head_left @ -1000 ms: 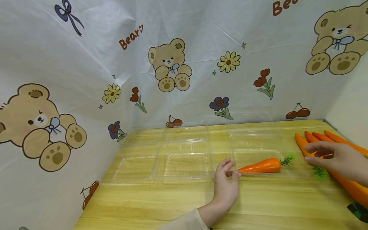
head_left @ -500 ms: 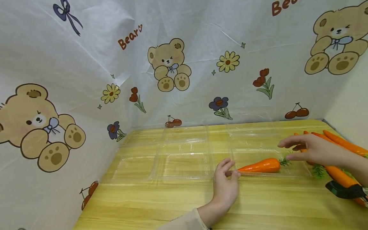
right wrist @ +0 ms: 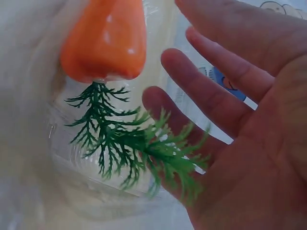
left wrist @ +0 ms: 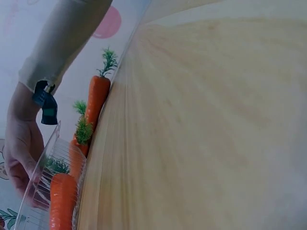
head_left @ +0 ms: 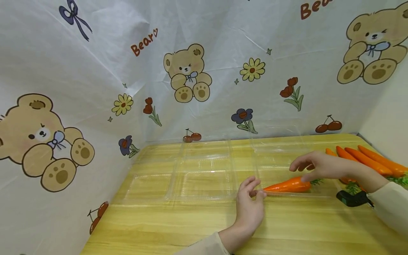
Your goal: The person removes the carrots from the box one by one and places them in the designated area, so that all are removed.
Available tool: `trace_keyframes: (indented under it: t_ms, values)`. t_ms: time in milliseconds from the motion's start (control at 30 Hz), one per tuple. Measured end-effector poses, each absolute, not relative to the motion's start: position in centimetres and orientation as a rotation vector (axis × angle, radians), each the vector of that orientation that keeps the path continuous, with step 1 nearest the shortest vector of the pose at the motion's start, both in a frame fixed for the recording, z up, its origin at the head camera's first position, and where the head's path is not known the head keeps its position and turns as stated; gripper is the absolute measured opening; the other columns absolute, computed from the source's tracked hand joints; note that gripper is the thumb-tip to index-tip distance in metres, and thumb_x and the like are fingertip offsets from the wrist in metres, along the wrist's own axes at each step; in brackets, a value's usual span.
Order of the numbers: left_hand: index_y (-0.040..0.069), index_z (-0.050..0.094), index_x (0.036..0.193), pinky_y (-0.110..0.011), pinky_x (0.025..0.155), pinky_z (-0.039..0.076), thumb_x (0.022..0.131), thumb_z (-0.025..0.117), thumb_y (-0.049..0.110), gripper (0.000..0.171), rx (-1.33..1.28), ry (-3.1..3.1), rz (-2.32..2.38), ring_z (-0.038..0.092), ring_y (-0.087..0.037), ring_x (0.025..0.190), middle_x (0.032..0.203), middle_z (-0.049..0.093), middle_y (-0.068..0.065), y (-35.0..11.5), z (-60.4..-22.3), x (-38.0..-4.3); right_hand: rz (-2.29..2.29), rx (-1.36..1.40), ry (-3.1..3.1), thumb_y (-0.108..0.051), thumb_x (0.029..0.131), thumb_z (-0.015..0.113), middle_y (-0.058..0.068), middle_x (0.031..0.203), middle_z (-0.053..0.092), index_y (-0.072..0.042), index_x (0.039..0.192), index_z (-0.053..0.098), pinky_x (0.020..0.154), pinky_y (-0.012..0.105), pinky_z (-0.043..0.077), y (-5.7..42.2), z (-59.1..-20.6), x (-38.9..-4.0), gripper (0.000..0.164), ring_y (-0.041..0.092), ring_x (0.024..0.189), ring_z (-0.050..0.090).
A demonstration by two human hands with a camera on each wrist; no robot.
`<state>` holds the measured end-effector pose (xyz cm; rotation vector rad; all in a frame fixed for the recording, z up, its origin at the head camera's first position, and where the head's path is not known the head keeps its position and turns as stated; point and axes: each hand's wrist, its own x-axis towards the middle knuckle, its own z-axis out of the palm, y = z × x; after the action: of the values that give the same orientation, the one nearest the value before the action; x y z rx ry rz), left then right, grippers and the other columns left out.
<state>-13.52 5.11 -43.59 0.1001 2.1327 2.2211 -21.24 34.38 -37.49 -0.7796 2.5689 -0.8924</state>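
An orange toy carrot (head_left: 288,185) with a green leafy top (right wrist: 139,139) lies in the right-hand clear plastic box (head_left: 325,194), its tip pointing left. My left hand (head_left: 250,209) grips this box at its front left corner, thumb and fingertips at the rim beside the carrot's tip. Over the carrot's thick end is my right hand (head_left: 322,166), its thumb low and its fingers loosely bent. The right wrist view shows those fingers spread apart beside the carrot and its leaves, holding nothing.
Several more carrots (head_left: 371,161) lie in a bunch at the table's right side. Other clear plastic boxes (head_left: 204,196) stand to the left. Behind the wooden table (head_left: 178,226) hangs a bear-print sheet (head_left: 220,117).
My right hand has moved left from the bunch of carrots to above the carrot in the box. My left hand stays at the box corner.
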Motion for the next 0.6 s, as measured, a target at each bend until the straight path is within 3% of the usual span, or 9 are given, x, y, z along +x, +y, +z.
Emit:
trace_keyframes:
  t_ms: [267, 400, 600]
  values:
    - [0.002, 0.068, 0.132, -0.015, 0.065, 0.052, 0.097, 0.066, 0.0, 0.035, 0.118, 2.137, 2.23, 0.059, -0.007, 0.098, 0.15, 0.05, 0.004, 5.3, -43.6, -13.5, -0.941, -0.855, 2.359, -0.015, 0.09, 0.078, 0.015, 0.121, 0.069, -0.001, 0.125, 0.068, 0.081, 0.025, 0.06, 34.1, -38.0, -22.0, 0.039, 0.02, 0.102, 0.068]
    - [0.004, 0.068, 0.132, -0.014, 0.065, 0.051, 0.097, 0.066, 0.001, 0.035, 0.095, 2.134, 2.21, 0.059, -0.007, 0.099, 0.149, 0.05, 0.008, 5.2, -43.5, -13.5, -0.864, -0.763, 2.339, -0.012, 0.086, 0.081, 0.009, 0.118, 0.069, -0.006, 0.123, 0.069, 0.079, 0.024, 0.059, 33.3, -37.7, -22.0, 0.04, 0.021, 0.097, 0.067]
    - [0.004, 0.068, 0.133, -0.014, 0.065, 0.052, 0.097, 0.066, 0.002, 0.035, 0.069, 2.126, 2.2, 0.059, -0.008, 0.101, 0.149, 0.051, 0.008, 5.0, -43.5, -13.5, -0.762, -0.693, 2.347, -0.006, 0.08, 0.083, 0.0, 0.107, 0.07, -0.015, 0.116, 0.072, 0.072, 0.023, 0.056, 32.5, -38.0, -22.2, 0.039, 0.013, 0.085, 0.063]
